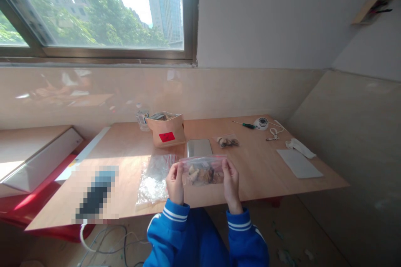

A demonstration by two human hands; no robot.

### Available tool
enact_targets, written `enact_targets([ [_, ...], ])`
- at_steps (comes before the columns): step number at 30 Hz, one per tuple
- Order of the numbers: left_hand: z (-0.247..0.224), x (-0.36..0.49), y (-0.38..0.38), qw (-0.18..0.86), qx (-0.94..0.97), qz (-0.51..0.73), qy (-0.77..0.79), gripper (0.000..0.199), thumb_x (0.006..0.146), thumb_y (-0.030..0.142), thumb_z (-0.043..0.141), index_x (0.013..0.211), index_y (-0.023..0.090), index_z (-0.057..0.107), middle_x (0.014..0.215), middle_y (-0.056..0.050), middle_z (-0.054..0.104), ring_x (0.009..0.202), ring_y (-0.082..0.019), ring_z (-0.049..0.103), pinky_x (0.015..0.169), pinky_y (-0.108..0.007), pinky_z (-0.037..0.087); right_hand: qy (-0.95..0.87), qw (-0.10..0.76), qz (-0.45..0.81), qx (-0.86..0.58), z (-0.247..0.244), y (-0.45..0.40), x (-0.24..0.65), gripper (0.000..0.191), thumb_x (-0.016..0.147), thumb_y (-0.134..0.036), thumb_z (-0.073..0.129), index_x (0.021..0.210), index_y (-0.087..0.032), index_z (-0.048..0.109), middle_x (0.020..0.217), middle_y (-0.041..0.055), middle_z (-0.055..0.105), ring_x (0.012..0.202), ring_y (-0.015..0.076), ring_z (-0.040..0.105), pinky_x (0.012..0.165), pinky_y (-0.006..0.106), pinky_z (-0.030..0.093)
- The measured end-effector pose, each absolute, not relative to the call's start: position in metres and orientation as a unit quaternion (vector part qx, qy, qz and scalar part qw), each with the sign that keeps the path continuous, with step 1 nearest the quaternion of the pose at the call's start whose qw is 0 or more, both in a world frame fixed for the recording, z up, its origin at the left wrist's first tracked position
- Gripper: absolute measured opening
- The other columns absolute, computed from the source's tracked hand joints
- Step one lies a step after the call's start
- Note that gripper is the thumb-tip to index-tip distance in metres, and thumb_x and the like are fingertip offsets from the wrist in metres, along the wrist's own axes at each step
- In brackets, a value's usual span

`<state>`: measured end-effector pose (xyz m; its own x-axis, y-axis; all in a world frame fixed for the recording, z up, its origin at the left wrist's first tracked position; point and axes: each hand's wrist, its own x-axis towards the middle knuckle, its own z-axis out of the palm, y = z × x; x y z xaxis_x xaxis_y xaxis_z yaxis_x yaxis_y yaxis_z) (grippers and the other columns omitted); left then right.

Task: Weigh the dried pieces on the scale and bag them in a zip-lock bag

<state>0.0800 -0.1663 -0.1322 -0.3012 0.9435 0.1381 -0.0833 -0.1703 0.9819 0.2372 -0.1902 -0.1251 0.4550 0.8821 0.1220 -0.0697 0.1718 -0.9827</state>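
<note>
A clear zip bag [203, 173] with brown and pale dried pieces inside is stretched between my hands above the table's front edge. My left hand [175, 182] pinches its top left corner, and my right hand [231, 183] pinches the top right one. Just behind the bag lies a silver, flat scale-like device [199, 148]. Flat empty clear bags [155, 177] are to the left of my left hand. A second filled bag [228, 140] rests beyond my right hand. An open brown paper pouch [167, 132] with a red label stands behind.
A plastic bottle [142, 119] stands beside the pouch. At the back right are a screwdriver [248, 125], a white dome camera [261, 123] and its cable. A white sheet [299, 164] lies at the right. A blurred dark object [95, 194] with a cable lies front left.
</note>
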Motion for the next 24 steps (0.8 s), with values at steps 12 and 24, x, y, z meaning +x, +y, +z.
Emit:
enact_targets([
  [12, -0.13, 0.087, -0.172, 0.421, 0.462, 0.602, 0.498, 0.033, 0.079, 0.048, 0.055, 0.08, 0.017, 0.065, 0.075, -0.003, 0.069, 0.072, -0.016, 0.062, 0.067, -0.023, 0.049, -0.308, 0.713, 0.264, -0.572, -0.138, -0.187, 0.235, 0.046, 0.079, -0.056, 0.051, 0.092, -0.014, 0.064, 0.064, 0.0015, 0.062, 0.06, 0.0151, 0.056, 0.053, 0.024, 0.042],
  [24, -0.16, 0.071, -0.158, 0.452, 0.47, 0.57, 0.5, 0.03, 0.076, 0.044, 0.061, 0.083, 0.015, 0.063, 0.079, -0.004, 0.068, 0.078, -0.017, 0.063, 0.072, -0.026, 0.048, -0.305, 0.681, 0.339, -0.573, -0.165, -0.185, 0.255, 0.039, 0.072, -0.049, 0.064, 0.091, -0.015, 0.062, 0.075, 0.0041, 0.065, 0.059, 0.0142, 0.058, 0.048, 0.024, 0.05],
])
